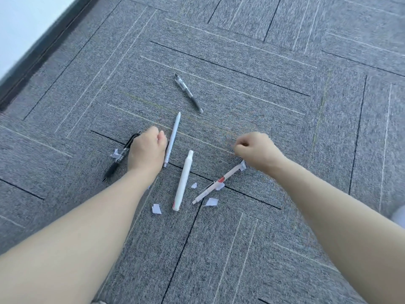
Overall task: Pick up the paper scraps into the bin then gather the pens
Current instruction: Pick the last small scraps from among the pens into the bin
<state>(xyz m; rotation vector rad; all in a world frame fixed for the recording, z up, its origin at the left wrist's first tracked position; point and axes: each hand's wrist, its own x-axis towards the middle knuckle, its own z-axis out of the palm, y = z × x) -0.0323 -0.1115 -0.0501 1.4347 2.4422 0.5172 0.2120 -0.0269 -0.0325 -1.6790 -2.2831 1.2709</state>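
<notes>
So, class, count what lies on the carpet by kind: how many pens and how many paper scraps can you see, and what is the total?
Pens: 5, at and.
Paper scraps visible: 6, at and.
Total: 11. More scraps may be hidden under the arms.

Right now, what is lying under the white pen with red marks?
Paper scraps show under the white pen with red marks: one scrap at its far tip, another at mid-barrel. How far they reach beneath is hidden.
</notes>
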